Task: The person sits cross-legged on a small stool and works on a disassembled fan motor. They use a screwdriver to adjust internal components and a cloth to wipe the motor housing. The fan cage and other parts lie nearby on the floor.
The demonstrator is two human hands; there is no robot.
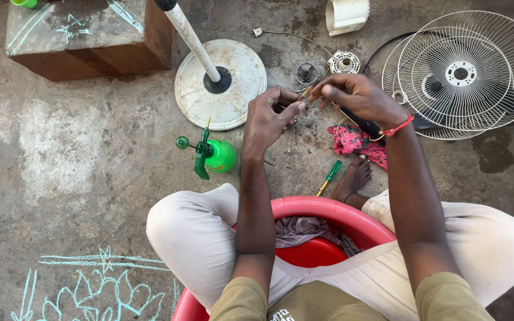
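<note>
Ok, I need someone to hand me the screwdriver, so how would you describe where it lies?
Start at the red plastic tub the person sits on. Just beyond its far rim, beside the bare foot, lies the screwdriver. It is small and thin, with a green handle and a yellowish shaft, far slimmer than the green spray bottle further left.

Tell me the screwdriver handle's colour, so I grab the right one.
Green; the screwdriver lies on the floor by the foot, head view.
</note>
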